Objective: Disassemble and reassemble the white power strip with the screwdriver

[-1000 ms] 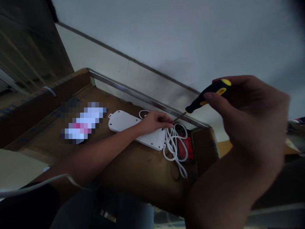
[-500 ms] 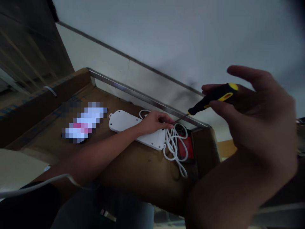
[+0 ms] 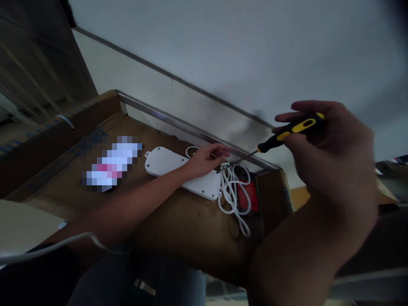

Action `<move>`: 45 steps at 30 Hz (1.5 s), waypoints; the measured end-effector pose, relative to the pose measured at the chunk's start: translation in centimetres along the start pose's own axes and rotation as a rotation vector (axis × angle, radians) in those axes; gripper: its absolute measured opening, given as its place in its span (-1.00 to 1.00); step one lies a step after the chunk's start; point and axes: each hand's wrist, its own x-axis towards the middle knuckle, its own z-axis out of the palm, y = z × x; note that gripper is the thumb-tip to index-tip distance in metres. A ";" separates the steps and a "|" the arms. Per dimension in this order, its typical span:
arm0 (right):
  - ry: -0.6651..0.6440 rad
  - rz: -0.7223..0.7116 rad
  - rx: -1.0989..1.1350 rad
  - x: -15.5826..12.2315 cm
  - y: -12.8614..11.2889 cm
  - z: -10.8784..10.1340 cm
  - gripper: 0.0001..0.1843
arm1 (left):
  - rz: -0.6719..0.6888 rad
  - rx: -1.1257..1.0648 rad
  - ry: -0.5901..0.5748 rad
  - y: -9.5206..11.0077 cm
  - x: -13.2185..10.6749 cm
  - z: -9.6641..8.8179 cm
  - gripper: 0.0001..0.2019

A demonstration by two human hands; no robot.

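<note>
Right hand (image 3: pixel 331 157) is gripping a screwdriver (image 3: pixel 296 129) beside a white power strip (image 3: pixel 165 163).
The fingers of the left hand (image 3: pixel 207 159) are hovering open over the strip, which is lying on the counter (image 3: pixel 191 229); a shaking grip could be making the thin tip slip and catch the white cord (image 3: pixel 231 191).

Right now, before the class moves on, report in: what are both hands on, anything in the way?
Right hand gripping black-and-yellow screwdriver. Left hand open over white plastic power strip. White cable coiled at its end, near the screwdriver tip.
</note>
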 end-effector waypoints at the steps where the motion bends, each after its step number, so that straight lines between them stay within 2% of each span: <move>1: -0.002 -0.013 0.000 0.0 0.0 0.2 -0.49 | 0.004 -0.006 0.020 -0.2 0.1 -0.1 -0.64; 4: 0.049 -0.070 -0.088 0.1 -0.2 1.0 -0.76 | 0.020 0.000 0.056 -0.5 0.2 -0.2 -0.67; 8: 0.181 -0.147 -0.411 0.2 -0.6 1.0 -0.72 | 0.039 0.034 0.069 -0.3 0.1 -0.2 -0.72; 11: 0.197 -0.125 -0.576 0.1 -0.6 0.2 -0.77 | 0.040 0.074 0.074 0.0 0.0 -0.1 -0.74; 14: 0.102 -0.062 -0.405 0.0 -0.6 -0.6 -0.61 | 0.032 0.097 0.070 0.3 -0.1 -0.1 -0.74; 16: 0.051 -0.034 -0.265 -0.1 -0.4 -0.7 -0.57 | 0.025 0.104 0.071 0.3 -0.1 -0.2 -0.73; 19: 0.104 -0.037 -0.118 0.0 -0.1 -0.1 -0.51 | 0.005 0.104 0.061 0.4 -0.2 -0.1 -0.72; 20: 0.128 -0.045 -0.069 0.1 0.0 0.3 -0.55 | -0.005 0.102 0.055 0.4 -0.2 0.0 -0.71; 23: 0.151 -0.043 -0.004 0.3 0.0 1.4 -0.85 | -0.030 0.098 0.058 0.5 -0.3 0.1 -0.70; 26: 0.213 -0.052 -0.263 0.4 -0.4 1.7 -0.67 | -0.039 0.127 0.065 0.8 -0.3 0.2 -0.71; 28: 0.242 -0.036 -0.519 0.3 -1.0 1.2 -0.71 | -0.035 0.151 0.063 0.9 -0.3 0.2 -0.73; 30: 0.234 0.086 -0.699 0.1 -1.5 0.5 -0.71 | -0.026 0.165 0.064 0.9 -0.3 0.2 -0.76; 32: 0.199 0.229 -0.758 0.0 -2.0 -0.1 -0.69 | -0.022 0.184 0.057 0.8 -0.3 0.2 -0.78; 35: 0.159 0.220 -0.647 0.3 -1.8 -0.6 -0.75 | -0.016 0.262 0.039 1.1 -0.5 0.1 -0.78; 37: 0.142 0.136 -0.473 0.5 -1.2 -0.5 -0.65 | 0.012 0.399 0.002 1.7 -0.9 -0.1 -0.75; 39: 0.107 0.062 -0.315 0.5 -0.6 -0.3 -0.55 | 0.064 0.588 -0.082 2.5 -1.3 -0.4 -0.67; 42: 0.062 0.001 -0.207 0.2 -0.4 0.1 -0.61 | 0.095 0.790 -0.207 3.4 -1.8 -1.0 -0.47; 45: 0.044 -0.062 -0.151 0.0 -0.8 0.7 -0.75 | 0.077 0.808 -0.292 3.8 -2.0 -1.5 -0.44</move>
